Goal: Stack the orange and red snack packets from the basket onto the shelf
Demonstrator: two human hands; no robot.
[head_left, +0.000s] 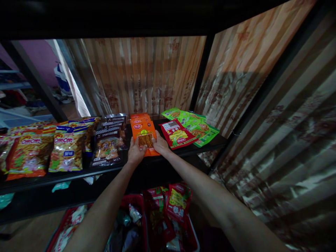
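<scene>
An orange snack packet [144, 128] lies at the front of a row of like packets on the black shelf [131, 158]. My left hand [136, 151] grips its lower left side, fingers closed on the edge. From the other side, my right hand [160, 144] grips the lower right edge. To the left stand dark packets of potato slices [107, 148]. A red snack packet [177, 133] lies just right of my right hand, partly over several green packets [195, 124].
Blue-and-yellow snack bags [67, 148] and orange noodle-snack bags [28, 152] fill the shelf's left part. Below are red baskets [143, 210] with packets, one a red packet [179, 203]. A black shelf post [203, 73] and a patterned curtain [147, 73] stand behind.
</scene>
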